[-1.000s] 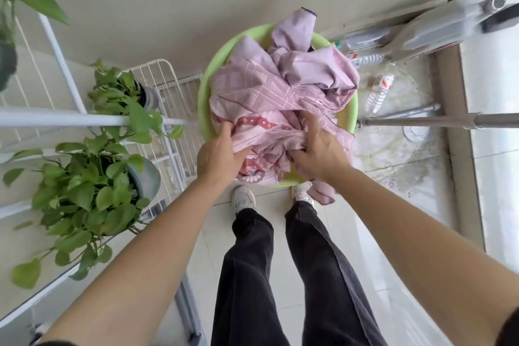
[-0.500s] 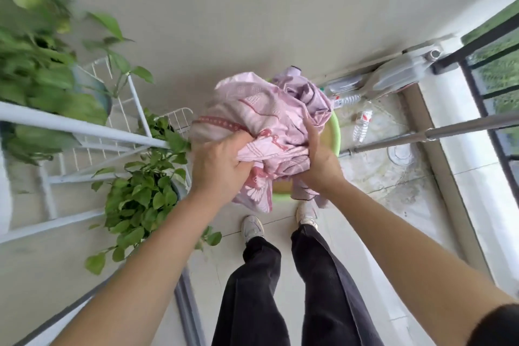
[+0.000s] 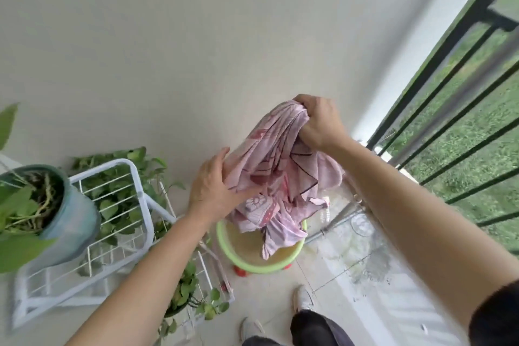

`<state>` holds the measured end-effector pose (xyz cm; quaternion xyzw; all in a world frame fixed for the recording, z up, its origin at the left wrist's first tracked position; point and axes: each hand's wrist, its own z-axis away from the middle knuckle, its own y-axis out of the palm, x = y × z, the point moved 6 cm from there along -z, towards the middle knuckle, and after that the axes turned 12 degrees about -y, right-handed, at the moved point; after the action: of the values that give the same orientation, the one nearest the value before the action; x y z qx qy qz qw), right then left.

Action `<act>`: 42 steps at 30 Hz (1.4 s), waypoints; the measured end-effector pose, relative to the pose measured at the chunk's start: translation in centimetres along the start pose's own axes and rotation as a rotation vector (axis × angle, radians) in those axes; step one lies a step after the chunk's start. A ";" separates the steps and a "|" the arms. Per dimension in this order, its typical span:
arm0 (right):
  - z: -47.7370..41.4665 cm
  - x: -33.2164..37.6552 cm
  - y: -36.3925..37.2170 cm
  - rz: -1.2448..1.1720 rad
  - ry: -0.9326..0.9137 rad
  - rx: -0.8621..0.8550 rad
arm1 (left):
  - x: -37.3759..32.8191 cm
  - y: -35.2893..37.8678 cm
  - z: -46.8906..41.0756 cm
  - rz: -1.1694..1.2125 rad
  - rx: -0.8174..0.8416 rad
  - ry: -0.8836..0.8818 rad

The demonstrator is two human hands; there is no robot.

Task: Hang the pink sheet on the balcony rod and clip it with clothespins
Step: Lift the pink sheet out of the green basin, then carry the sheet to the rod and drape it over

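Observation:
The pink patterned sheet (image 3: 276, 168) hangs bunched in the air above a green basin (image 3: 262, 267) on the floor. My right hand (image 3: 320, 123) grips a gathered top part of the sheet, raised high. My left hand (image 3: 214, 188) holds the bundle's left side lower down, fingers wrapped into the folds. The sheet's lowest tail still dips into the basin. A blurred metal rod (image 3: 449, 98) crosses diagonally at the right, in front of the black balcony railing (image 3: 438, 76). No clothespins are visible.
A white wire plant rack (image 3: 118, 222) with leafy pots stands at the left; a blue-green pot (image 3: 67, 222) sits on top. A second metal pole (image 3: 337, 219) lies low behind the basin. My shoes (image 3: 302, 298) stand on the tiled floor. Grass shows beyond the railing.
Both hands have lifted the sheet up out of the basin. The right hand has risen higher than the left, and the view has tilted up toward the railing.

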<state>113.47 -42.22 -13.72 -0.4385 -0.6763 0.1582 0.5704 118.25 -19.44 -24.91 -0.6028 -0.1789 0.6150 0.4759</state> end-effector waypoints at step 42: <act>5.6 3.6 -27.7 0.323 0.025 -0.220 | -29.8 -17.5 12.9 -0.156 -0.626 0.652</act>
<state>97.10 -53.54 6.67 -0.6030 -0.6032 0.1672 0.4946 107.64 -30.33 8.73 -0.8644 -0.2417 0.2719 0.3471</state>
